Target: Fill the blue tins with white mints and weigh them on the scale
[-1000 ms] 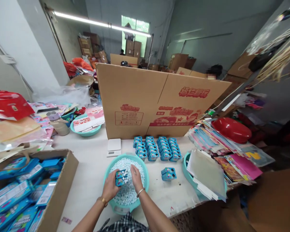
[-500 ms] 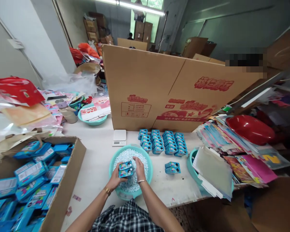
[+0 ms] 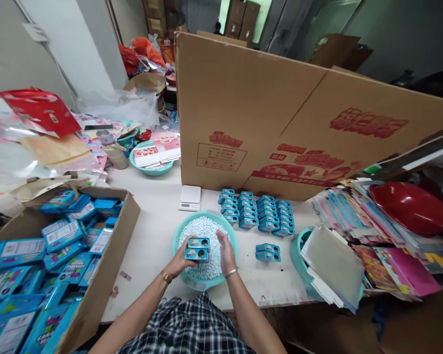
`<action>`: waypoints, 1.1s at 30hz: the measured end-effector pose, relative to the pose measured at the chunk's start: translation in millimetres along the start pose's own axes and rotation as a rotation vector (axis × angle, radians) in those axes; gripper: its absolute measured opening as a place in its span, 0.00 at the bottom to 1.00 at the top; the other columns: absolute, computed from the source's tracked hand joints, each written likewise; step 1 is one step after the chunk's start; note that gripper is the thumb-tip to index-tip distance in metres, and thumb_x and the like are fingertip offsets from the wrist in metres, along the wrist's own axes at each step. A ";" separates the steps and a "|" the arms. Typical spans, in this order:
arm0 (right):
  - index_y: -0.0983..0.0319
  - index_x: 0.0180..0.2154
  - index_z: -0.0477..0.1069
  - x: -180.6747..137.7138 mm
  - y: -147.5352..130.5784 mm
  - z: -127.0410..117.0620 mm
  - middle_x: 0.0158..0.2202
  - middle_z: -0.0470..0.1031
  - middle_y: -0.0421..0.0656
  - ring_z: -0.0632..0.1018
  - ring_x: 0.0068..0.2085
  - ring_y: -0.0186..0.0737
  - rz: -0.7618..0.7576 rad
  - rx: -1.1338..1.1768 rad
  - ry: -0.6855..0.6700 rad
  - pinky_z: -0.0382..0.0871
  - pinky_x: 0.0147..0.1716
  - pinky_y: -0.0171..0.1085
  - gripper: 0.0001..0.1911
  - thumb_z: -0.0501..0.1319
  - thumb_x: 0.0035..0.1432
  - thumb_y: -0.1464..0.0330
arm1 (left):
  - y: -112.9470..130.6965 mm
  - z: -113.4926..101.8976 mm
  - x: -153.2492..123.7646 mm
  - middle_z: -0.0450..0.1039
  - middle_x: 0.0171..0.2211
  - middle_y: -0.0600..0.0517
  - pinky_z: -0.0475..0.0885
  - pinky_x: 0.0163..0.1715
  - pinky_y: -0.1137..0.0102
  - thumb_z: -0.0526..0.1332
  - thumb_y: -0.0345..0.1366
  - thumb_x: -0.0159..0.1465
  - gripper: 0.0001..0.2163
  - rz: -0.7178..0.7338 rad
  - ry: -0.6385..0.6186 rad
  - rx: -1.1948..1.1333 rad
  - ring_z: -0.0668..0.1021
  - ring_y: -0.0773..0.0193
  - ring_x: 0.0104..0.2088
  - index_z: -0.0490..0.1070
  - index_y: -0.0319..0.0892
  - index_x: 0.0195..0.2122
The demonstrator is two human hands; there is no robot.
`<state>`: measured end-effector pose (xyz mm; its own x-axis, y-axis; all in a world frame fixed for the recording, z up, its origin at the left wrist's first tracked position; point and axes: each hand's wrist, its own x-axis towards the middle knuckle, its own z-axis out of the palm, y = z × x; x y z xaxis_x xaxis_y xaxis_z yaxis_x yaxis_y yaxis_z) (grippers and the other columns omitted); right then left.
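Left hand (image 3: 180,261) grasping two small blue boxes (image 3: 197,250) above teal basin (image 3: 201,284) of white pellets (image 3: 203,225). Right hand (image 3: 227,251) just right of boxes, fingers released, loosely extended, also over basin. White scale (image 3: 190,196) on basin's far side.

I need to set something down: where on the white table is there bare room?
One patch lies between the open carton and the middle basin; another, lightly specked, between that and the right-hand basin, in front of the paired blue boxes. Crowded: the back, where rows of blue boxes stand near the cardboard.
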<state>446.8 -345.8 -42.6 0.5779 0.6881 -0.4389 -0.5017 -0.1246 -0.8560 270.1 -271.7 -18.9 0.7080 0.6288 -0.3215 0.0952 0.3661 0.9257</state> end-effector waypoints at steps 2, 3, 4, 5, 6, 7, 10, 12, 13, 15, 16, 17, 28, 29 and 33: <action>0.59 0.53 0.73 -12.3 -9.9 -22.0 0.60 0.71 0.49 0.70 0.61 0.49 -0.026 -0.094 -0.044 0.58 0.62 0.49 0.28 0.59 0.56 0.50 | 12.3 -3.6 -12.5 0.69 0.51 0.49 0.67 0.50 0.62 0.70 0.27 0.44 0.41 0.033 -0.045 0.049 0.74 0.57 0.47 0.56 0.48 0.59; 0.59 0.55 0.71 -21.0 -14.9 -31.6 0.60 0.71 0.50 0.71 0.61 0.49 -0.039 -0.165 -0.106 0.59 0.62 0.49 0.28 0.61 0.56 0.54 | 18.6 -4.3 -18.3 0.68 0.52 0.48 0.67 0.52 0.61 0.70 0.27 0.45 0.40 0.053 -0.072 0.068 0.74 0.56 0.48 0.57 0.49 0.59; 0.58 0.58 0.68 -31.2 -19.5 -39.2 0.60 0.70 0.50 0.71 0.60 0.49 -0.060 -0.247 -0.179 0.61 0.61 0.50 0.29 0.62 0.55 0.59 | 24.7 -4.1 -23.3 0.67 0.53 0.48 0.67 0.53 0.60 0.70 0.28 0.46 0.38 0.071 -0.101 0.085 0.73 0.55 0.49 0.58 0.49 0.59; 0.57 0.61 0.64 -42.7 -23.4 -44.3 0.61 0.69 0.50 0.71 0.60 0.49 -0.094 -0.336 -0.251 0.62 0.60 0.51 0.32 0.63 0.54 0.63 | 30.1 -3.0 -27.3 0.66 0.54 0.48 0.66 0.54 0.60 0.69 0.29 0.47 0.37 0.084 -0.125 0.103 0.73 0.54 0.51 0.58 0.50 0.59; 0.56 0.63 0.60 -54.7 -26.6 -46.8 0.62 0.68 0.50 0.70 0.61 0.50 -0.143 -0.429 -0.308 0.63 0.60 0.52 0.36 0.64 0.53 0.66 | 34.8 -0.8 -30.2 0.66 0.55 0.47 0.66 0.55 0.60 0.69 0.30 0.48 0.37 0.093 -0.137 0.117 0.72 0.53 0.53 0.59 0.50 0.59; 0.55 0.65 0.56 -66.7 -29.1 -46.9 0.63 0.66 0.50 0.68 0.63 0.50 -0.205 -0.521 -0.348 0.62 0.60 0.53 0.40 0.64 0.51 0.69 | 38.6 2.4 -31.7 0.65 0.56 0.47 0.65 0.56 0.60 0.69 0.30 0.48 0.36 0.093 -0.143 0.123 0.71 0.53 0.54 0.59 0.49 0.59; 0.56 0.69 0.47 -94.7 -33.4 -39.4 0.68 0.57 0.49 0.60 0.67 0.52 -0.415 -0.751 -0.366 0.56 0.64 0.55 0.47 0.63 0.50 0.73 | 45.1 18.3 -29.6 0.66 0.55 0.47 0.67 0.55 0.60 0.69 0.30 0.48 0.38 0.061 -0.187 0.100 0.72 0.53 0.53 0.57 0.47 0.60; 0.59 0.70 0.43 -103.0 -34.9 -36.8 0.68 0.54 0.51 0.57 0.68 0.54 -0.523 -0.852 -0.315 0.54 0.65 0.55 0.49 0.62 0.50 0.74 | 47.0 33.9 -24.2 0.67 0.55 0.47 0.68 0.53 0.61 0.69 0.30 0.49 0.41 0.032 -0.242 0.070 0.73 0.54 0.51 0.53 0.48 0.63; 0.60 0.70 0.41 -104.4 -35.4 -38.6 0.68 0.55 0.51 0.58 0.68 0.55 -0.558 -0.885 -0.280 0.55 0.65 0.55 0.50 0.62 0.50 0.75 | 47.6 43.0 -20.8 0.66 0.55 0.46 0.68 0.54 0.61 0.69 0.30 0.49 0.42 0.027 -0.271 0.069 0.73 0.54 0.52 0.51 0.48 0.64; 0.62 0.70 0.38 -103.9 -36.3 -50.1 0.66 0.57 0.53 0.61 0.66 0.55 -0.599 -0.915 -0.199 0.59 0.64 0.54 0.51 0.62 0.51 0.75 | 47.4 62.9 -13.5 0.64 0.58 0.46 0.66 0.56 0.60 0.69 0.29 0.49 0.45 0.040 -0.323 0.091 0.72 0.54 0.54 0.48 0.49 0.66; 0.62 0.70 0.37 -103.1 -36.5 -59.5 0.66 0.59 0.54 0.63 0.65 0.56 -0.606 -0.921 -0.164 0.61 0.63 0.53 0.52 0.63 0.50 0.74 | 46.1 73.6 -9.7 0.63 0.58 0.47 0.65 0.57 0.60 0.68 0.29 0.49 0.46 0.049 -0.350 0.103 0.72 0.54 0.55 0.47 0.49 0.66; 0.63 0.70 0.37 -102.5 -36.5 -71.0 0.65 0.60 0.54 0.65 0.64 0.56 -0.604 -0.925 -0.133 0.62 0.62 0.52 0.52 0.64 0.50 0.73 | 43.6 84.9 -5.8 0.64 0.58 0.47 0.65 0.57 0.60 0.67 0.28 0.48 0.46 0.052 -0.379 0.109 0.71 0.54 0.54 0.46 0.49 0.67; 0.60 0.57 0.59 -82.7 -13.5 -233.7 0.51 0.72 0.50 0.76 0.51 0.52 -0.428 -0.847 0.133 0.71 0.52 0.50 0.39 0.70 0.44 0.68 | -49.8 195.2 28.5 0.51 0.69 0.43 0.51 0.67 0.49 0.65 0.30 0.46 0.46 -0.046 -0.281 0.272 0.55 0.47 0.69 0.49 0.48 0.68; 0.60 0.56 0.61 -76.6 -10.3 -248.2 0.50 0.73 0.49 0.76 0.50 0.52 -0.435 -0.855 0.151 0.71 0.51 0.51 0.37 0.70 0.44 0.67 | -56.5 195.0 28.9 0.52 0.69 0.42 0.53 0.66 0.48 0.65 0.32 0.47 0.44 -0.085 -0.252 0.273 0.55 0.47 0.69 0.51 0.47 0.67; 0.61 0.53 0.65 -45.6 -2.3 -295.5 0.47 0.73 0.49 0.75 0.50 0.53 -0.454 -0.894 0.128 0.70 0.51 0.51 0.33 0.69 0.43 0.69 | -78.6 176.0 25.7 0.67 0.61 0.38 0.64 0.60 0.49 0.66 0.38 0.48 0.36 -0.182 -0.105 0.227 0.68 0.45 0.62 0.63 0.43 0.61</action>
<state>611.8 -588.2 -101.3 0.6855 0.7281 -0.0015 0.4187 -0.3959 -0.8173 404.0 -405.0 -64.9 0.7323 0.4881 -0.4748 0.3726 0.2963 0.8794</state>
